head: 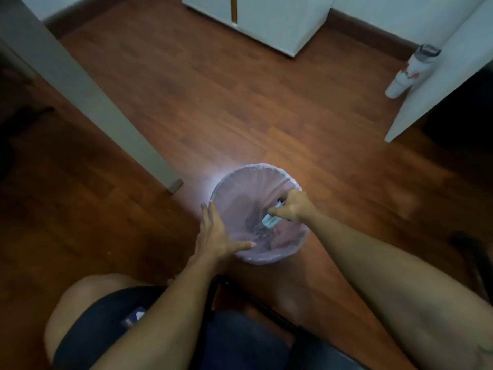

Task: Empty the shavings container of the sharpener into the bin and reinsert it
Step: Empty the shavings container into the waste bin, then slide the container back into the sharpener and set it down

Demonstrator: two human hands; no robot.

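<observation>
A small round bin point(241, 182) lined with a pale pink bag stands on the wooden floor in front of my knees. My right hand point(293, 205) is over the bin's right side, shut on a small pale green shavings container point(270, 220) that is tilted down into the bin. Dark shavings lie at the bottom of the bag. My left hand point(217, 232) rests flat against the bin's left rim, thumb reaching along its near edge. The sharpener itself is not in view.
A grey table leg point(93, 100) slants across the floor on the left. A white cabinet point(266, 20) stands at the back, and a white panel point(440, 76) with a white bottle point(408, 73) at its foot on the right. My chair's black frame point(256, 303) lies below.
</observation>
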